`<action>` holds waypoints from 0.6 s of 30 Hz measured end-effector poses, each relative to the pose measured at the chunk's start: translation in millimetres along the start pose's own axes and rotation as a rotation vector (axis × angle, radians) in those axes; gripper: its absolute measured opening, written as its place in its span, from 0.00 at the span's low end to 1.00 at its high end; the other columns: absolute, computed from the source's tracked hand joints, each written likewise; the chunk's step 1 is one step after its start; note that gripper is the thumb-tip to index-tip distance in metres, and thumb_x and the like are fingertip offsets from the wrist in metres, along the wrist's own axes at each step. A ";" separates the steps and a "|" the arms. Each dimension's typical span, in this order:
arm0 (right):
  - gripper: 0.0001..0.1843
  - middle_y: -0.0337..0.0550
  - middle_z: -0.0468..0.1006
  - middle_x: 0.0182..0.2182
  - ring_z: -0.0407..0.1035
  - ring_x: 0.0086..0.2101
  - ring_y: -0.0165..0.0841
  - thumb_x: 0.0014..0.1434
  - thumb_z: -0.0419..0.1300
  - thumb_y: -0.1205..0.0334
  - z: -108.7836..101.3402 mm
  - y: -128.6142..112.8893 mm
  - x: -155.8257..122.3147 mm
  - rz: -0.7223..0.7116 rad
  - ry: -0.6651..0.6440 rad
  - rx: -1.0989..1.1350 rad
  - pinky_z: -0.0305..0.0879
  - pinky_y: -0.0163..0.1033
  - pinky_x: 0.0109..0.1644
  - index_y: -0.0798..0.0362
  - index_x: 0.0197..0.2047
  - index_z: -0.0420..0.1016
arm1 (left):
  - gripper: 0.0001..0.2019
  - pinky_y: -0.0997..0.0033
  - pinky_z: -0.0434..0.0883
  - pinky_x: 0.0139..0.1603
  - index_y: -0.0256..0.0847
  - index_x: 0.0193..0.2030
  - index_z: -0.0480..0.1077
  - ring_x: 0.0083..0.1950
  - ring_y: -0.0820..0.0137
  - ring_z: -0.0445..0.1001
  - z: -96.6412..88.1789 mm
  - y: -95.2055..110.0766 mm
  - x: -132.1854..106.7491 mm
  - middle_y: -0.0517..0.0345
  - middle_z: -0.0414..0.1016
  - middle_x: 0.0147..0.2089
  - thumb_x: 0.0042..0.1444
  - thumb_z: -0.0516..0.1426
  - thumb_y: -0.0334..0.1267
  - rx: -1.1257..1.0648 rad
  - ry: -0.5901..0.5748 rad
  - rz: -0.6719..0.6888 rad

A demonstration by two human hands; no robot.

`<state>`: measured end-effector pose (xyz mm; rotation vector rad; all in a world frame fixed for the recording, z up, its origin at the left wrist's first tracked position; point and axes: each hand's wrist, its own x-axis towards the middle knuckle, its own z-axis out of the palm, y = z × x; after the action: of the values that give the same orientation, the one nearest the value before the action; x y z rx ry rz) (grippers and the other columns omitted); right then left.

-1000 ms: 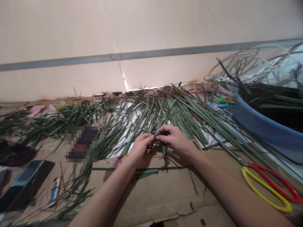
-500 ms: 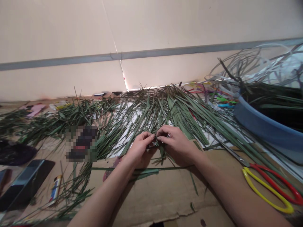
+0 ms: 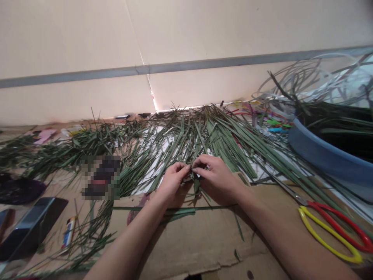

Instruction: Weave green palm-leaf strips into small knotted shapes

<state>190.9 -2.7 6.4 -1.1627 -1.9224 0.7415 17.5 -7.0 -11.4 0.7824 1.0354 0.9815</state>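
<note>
The left hand [image 3: 174, 178] and right hand [image 3: 216, 175] have fingers pinched on a leaf [image 3: 197, 186], which could tear or slip if they pull too hard.

Dark green leaf strips [image 3: 197, 187], narrow and flat, are pinched where the fingertips of the left hand [image 3: 174, 179] and right hand [image 3: 216, 174] meet; their upper part is mostly hidden, while the visible ends hang downward, splayed and uneven.
</note>
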 end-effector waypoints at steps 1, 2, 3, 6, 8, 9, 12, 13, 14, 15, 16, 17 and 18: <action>0.05 0.40 0.77 0.33 0.71 0.36 0.35 0.60 0.61 0.68 0.4 0.0 -0.4 -0.022 -0.013 -0.005 0.63 0.39 0.42 0.51 0.33 0.76 | 0.17 0.77 0.65 0.27 0.38 0.30 0.72 0.27 0.76 0.65 -1.6 0.2 1.5 0.63 0.67 0.25 0.44 0.71 0.46 0.051 0.004 0.026; 0.05 0.40 0.77 0.33 0.71 0.36 0.35 0.61 0.61 0.68 0.9 -0.1 -0.8 -0.039 -0.020 -0.014 0.63 0.39 0.42 0.51 0.33 0.77 | 0.17 0.78 0.64 0.27 0.37 0.29 0.73 0.26 0.76 0.64 -3.0 0.3 2.6 0.62 0.67 0.25 0.44 0.71 0.47 0.088 0.005 0.047; 0.06 0.40 0.76 0.33 0.71 0.36 0.35 0.61 0.61 0.68 1.3 -0.2 -1.2 -0.049 -0.023 -0.027 0.63 0.39 0.42 0.51 0.33 0.77 | 0.17 0.78 0.64 0.26 0.37 0.29 0.73 0.26 0.76 0.64 -4.1 0.2 3.3 0.62 0.67 0.25 0.44 0.71 0.47 0.100 0.008 0.056; 0.06 0.40 0.75 0.33 0.70 0.36 0.34 0.61 0.60 0.69 2.4 -0.3 -1.9 -0.047 -0.002 -0.079 0.62 0.39 0.41 0.51 0.33 0.75 | 0.16 0.76 0.66 0.28 0.39 0.31 0.72 0.27 0.75 0.66 -5.2 -0.7 3.2 0.63 0.68 0.26 0.45 0.70 0.47 0.052 0.013 0.004; 0.06 0.40 0.75 0.33 0.70 0.36 0.35 0.61 0.60 0.69 3.0 -0.2 -2.1 -0.027 0.018 -0.108 0.62 0.39 0.41 0.51 0.33 0.74 | 0.16 0.76 0.68 0.29 0.40 0.32 0.72 0.28 0.74 0.67 -4.9 -1.6 2.4 0.63 0.68 0.27 0.45 0.70 0.47 0.026 0.011 -0.020; 0.06 0.40 0.75 0.33 0.70 0.36 0.35 0.61 0.60 0.69 3.3 0.0 -2.1 -0.015 0.025 -0.118 0.62 0.39 0.41 0.51 0.33 0.74 | 0.16 0.76 0.68 0.29 0.40 0.32 0.72 0.28 0.75 0.67 -4.7 -1.9 2.1 0.64 0.67 0.27 0.45 0.70 0.47 0.026 0.007 -0.020; 0.05 0.40 0.75 0.33 0.69 0.35 0.35 0.60 0.60 0.69 4.2 1.0 -2.0 0.009 0.034 -0.140 0.61 0.39 0.40 0.50 0.33 0.73 | 0.15 0.77 0.67 0.28 0.40 0.32 0.71 0.27 0.75 0.67 -4.8 -2.2 1.9 0.64 0.67 0.26 0.48 0.68 0.46 0.042 0.002 0.003; 0.05 0.40 0.75 0.32 0.69 0.35 0.35 0.60 0.60 0.69 4.6 1.5 -1.9 0.013 0.035 -0.147 0.61 0.39 0.40 0.51 0.32 0.72 | 0.14 0.77 0.67 0.28 0.40 0.32 0.71 0.27 0.75 0.67 -5.2 -2.2 2.2 0.64 0.68 0.27 0.48 0.68 0.46 0.055 0.002 0.013; 0.05 0.40 0.75 0.32 0.69 0.35 0.35 0.60 0.60 0.69 4.9 2.0 -1.8 0.018 0.035 -0.152 0.60 0.39 0.39 0.51 0.32 0.72 | 0.13 0.77 0.67 0.28 0.40 0.32 0.72 0.27 0.75 0.67 -5.6 -2.1 2.6 0.64 0.68 0.27 0.49 0.68 0.46 0.071 0.001 0.024; 0.06 0.40 0.75 0.32 0.69 0.34 0.35 0.60 0.60 0.69 5.1 2.5 -1.6 0.026 0.036 -0.152 0.60 0.39 0.39 0.51 0.32 0.71 | 0.13 0.76 0.67 0.29 0.40 0.32 0.72 0.27 0.75 0.67 -6.0 -2.0 3.1 0.64 0.69 0.27 0.49 0.68 0.46 0.088 -0.002 0.035; 0.06 0.40 0.75 0.32 0.68 0.34 0.35 0.60 0.60 0.69 5.3 3.1 -1.4 0.035 0.038 -0.149 0.60 0.39 0.39 0.51 0.32 0.71 | 0.13 0.76 0.67 0.29 0.41 0.32 0.72 0.27 0.75 0.68 -6.4 -1.9 3.7 0.63 0.70 0.27 0.50 0.67 0.46 0.104 -0.006 0.043; 0.06 0.40 0.75 0.31 0.68 0.34 0.35 0.60 0.60 0.69 5.4 3.5 -1.2 0.042 0.039 -0.143 0.60 0.39 0.38 0.50 0.31 0.71 | 0.13 0.76 0.67 0.29 0.41 0.32 0.72 0.27 0.74 0.68 -6.6 -1.7 4.2 0.63 0.70 0.27 0.50 0.67 0.46 0.116 -0.007 0.051; 0.06 0.40 0.75 0.31 0.68 0.33 0.35 0.60 0.59 0.69 5.5 3.9 -1.1 0.047 0.040 -0.139 0.60 0.39 0.38 0.50 0.31 0.71 | 0.13 0.75 0.68 0.29 0.41 0.32 0.72 0.27 0.74 0.68 -6.7 -1.7 4.7 0.63 0.70 0.27 0.50 0.67 0.46 0.125 -0.007 0.060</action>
<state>188.5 -2.6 0.1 -1.3020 -1.9440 0.6122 12.5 -2.7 -16.6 0.9239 1.0798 0.9712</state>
